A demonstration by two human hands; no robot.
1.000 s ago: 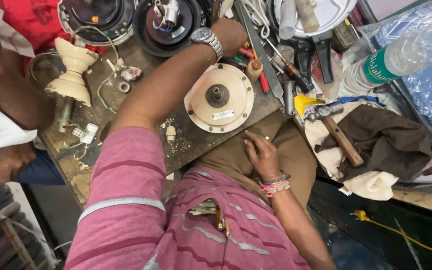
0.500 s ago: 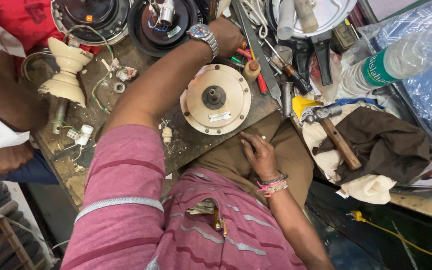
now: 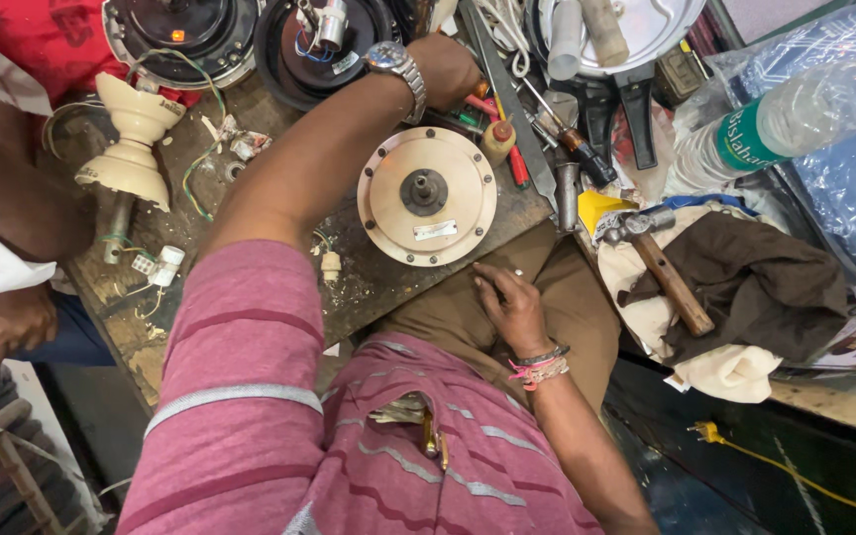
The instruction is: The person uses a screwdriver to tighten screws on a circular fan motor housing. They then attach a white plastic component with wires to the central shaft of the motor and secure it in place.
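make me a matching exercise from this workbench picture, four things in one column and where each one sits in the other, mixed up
Things:
1. round cream metal motor housing
2. wooden-handled hammer
3. clear plastic bottle with green cap
4. left hand

Places:
A. lying on the brown cloth at the right
B. reaching into the tools at the bench's far edge
C. flat on the worn wooden bench, in the middle
D. lying on its side at the upper right

Pairs: 1-C, 2-A, 3-D, 4-B
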